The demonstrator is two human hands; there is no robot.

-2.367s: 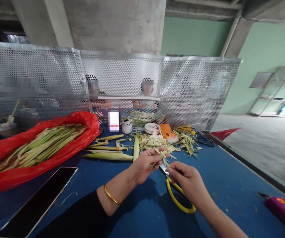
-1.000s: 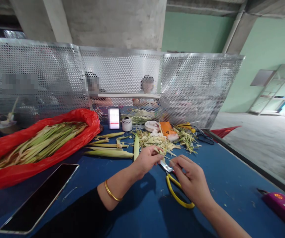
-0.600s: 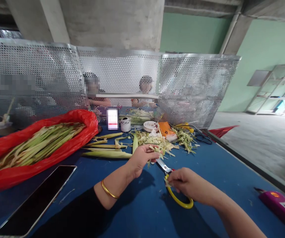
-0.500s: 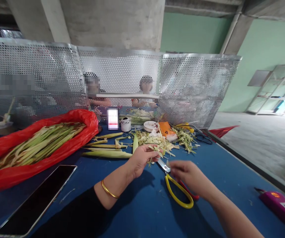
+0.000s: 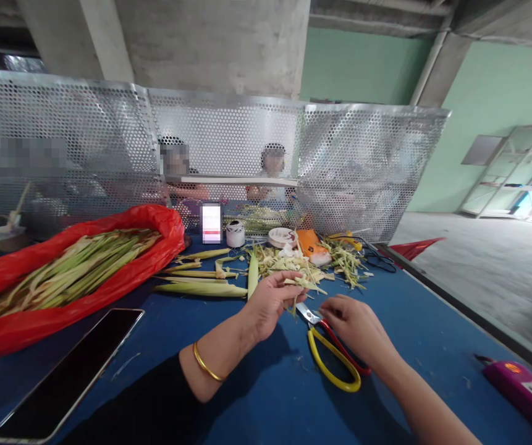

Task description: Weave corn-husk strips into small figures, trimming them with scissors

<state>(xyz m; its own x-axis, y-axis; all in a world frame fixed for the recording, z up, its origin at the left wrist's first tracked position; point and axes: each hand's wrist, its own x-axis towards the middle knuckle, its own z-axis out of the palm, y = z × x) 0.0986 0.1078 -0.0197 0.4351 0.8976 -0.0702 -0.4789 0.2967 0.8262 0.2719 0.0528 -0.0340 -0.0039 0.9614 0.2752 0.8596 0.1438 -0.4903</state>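
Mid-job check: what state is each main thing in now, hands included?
Left hand: closed on pale leaf strips
Scissors: lying on the table, tips hidden
Right hand: curled near the scissors, contents unclear
Red bag: open
Long leaves: heaped inside the bag
Large phone: flat, screen dark
Small screen: upright, lit

Glossy plastic bag (image 5: 166,224), shiny metal scissor blades (image 5: 309,314), smooth handles (image 5: 346,387), matt fibrous leaf strips (image 5: 303,284)

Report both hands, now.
Left hand: closed, pinching pale leaf strips.
Right hand: fingers curled by the scissors; whether it grips anything cannot be told.
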